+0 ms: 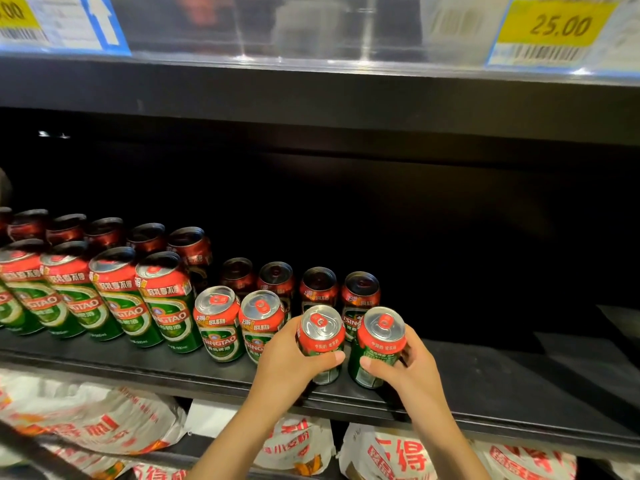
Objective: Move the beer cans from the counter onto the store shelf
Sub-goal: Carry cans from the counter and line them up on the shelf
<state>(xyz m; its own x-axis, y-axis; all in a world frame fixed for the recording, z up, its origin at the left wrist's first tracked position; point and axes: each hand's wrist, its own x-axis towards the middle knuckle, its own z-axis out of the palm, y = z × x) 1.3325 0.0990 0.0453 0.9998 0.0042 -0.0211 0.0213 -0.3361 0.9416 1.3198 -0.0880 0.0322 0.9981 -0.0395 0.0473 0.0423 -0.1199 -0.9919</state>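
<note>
Two beer cans stand upright on the black shelf [485, 386], tops up, close side by side. The left hand [291, 358] wraps its fingers around the left can [320, 344]. The right hand [408, 365] grips the right can [375, 346]. More cans [214, 323] stand left of them.

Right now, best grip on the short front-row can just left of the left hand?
Wrap the short can around its upper side wall, coming from the front shelf edge. It stands upright, a tall can and another short one crowd its sides, and the front is open.
</note>
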